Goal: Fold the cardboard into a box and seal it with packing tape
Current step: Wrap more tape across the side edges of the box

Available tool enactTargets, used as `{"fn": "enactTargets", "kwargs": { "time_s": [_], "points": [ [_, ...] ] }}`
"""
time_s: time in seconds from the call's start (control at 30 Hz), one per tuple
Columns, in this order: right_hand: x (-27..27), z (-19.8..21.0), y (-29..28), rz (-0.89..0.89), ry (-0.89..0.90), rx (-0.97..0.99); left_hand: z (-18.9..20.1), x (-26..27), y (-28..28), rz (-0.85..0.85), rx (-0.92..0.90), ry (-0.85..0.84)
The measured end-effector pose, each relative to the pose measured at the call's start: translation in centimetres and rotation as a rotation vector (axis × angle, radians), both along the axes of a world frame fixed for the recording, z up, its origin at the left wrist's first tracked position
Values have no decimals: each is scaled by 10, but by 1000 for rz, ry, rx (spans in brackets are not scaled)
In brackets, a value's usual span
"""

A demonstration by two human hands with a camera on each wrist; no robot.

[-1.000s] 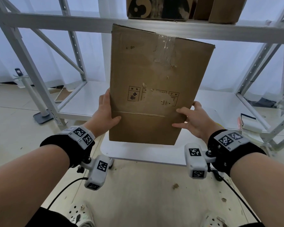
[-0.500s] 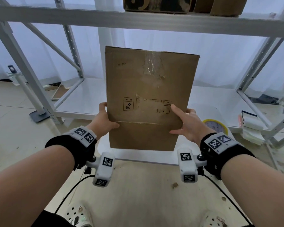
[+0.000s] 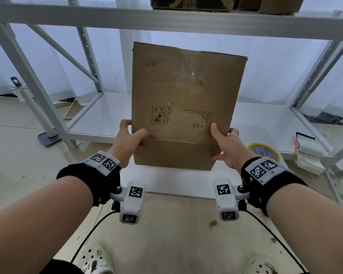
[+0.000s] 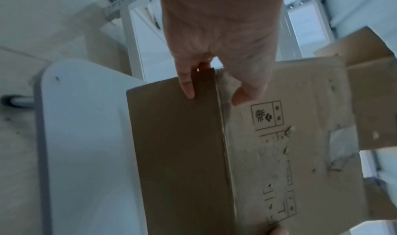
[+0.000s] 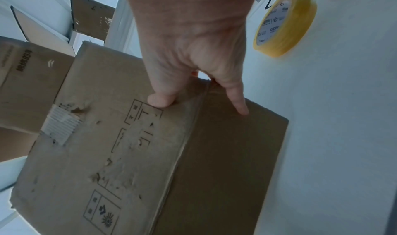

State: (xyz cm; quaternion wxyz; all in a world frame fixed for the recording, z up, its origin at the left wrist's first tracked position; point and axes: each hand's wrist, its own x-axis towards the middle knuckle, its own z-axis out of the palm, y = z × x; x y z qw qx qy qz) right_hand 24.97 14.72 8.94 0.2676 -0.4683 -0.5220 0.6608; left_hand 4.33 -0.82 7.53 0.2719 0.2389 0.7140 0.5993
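The cardboard (image 3: 186, 99) is held upright in the air in front of the person, above the near edge of a low white table (image 3: 172, 182), and it is not yet a box — it looks to be a flattened carton, its printed face toward the head camera, with one horizontal crease running across the lower part. The left hand (image 3: 128, 143) grips its left edge at about the level of that crease, thumb on the near face and the fingers wrapped behind; the right hand (image 3: 227, 147) grips the right edge at the same height in the same way, thumb in front and fingers behind. A scuffed patch of old clear tape (image 3: 190, 66) clings near the top edge, a leftover and no part of the sealing. The roll of yellow packing tape (image 3: 264, 154) lies on the table toward its right edge, just beyond the right wrist and apart from both hands, untouched. Judging from this, the task is at its very beginning: the carton has been taken in hand, but it has yet to be opened into a tube, its flaps folded shut and the seam taped — nearly everything remains.
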Motion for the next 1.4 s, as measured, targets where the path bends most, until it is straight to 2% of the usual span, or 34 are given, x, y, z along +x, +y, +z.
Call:
{"fn": "enactTargets", "kwargs": {
  "time_s": [0.1,0.3,0.37,0.53,0.6,0.67,0.73,0.87,0.93,1.0,1.07,1.17,1.23,1.33,1.4],
  "points": [
    [-2,2,0,-20,48,34,6,-2,4,31,72,-74],
    [6,-27,-6,32,61,-27,-19,-5,-14,61,77,-4],
    [11,-31,-3,43,37,-27,-24,-10,-17,18,14,11],
    [7,-30,-3,35,-59,40,-20,-19,-18,-12,-243,204],
    [5,-25,-3,67,-163,134,-17,-23,-14,-1,-286,173],
    [7,-19,0,96,-277,233,-14,-23,-10,21,-267,42],
    [7,-18,4,110,-292,230,-13,-24,-8,10,-192,-10],
    [3,-24,10,88,-127,70,-17,-29,-6,26,-188,-118],
    [-1,-26,9,49,-43,42,-17,-27,-2,100,-88,-149],
    [-4,-26,10,11,49,38,-17,-25,1,168,51,-109],
    [-3,-33,15,3,27,74,-21,-21,1,176,75,-104],
    [8,-52,19,135,-381,189,-38,-19,-6,89,-239,-27],
    [13,-58,20,229,-507,149,-45,-20,-13,-11,-413,82],
    [10,-50,20,193,-340,37,-42,-27,-16,-143,-512,14],
    [7,-38,19,87,-166,118,-28,-24,-17,-183,-492,-38]
  ]
}}
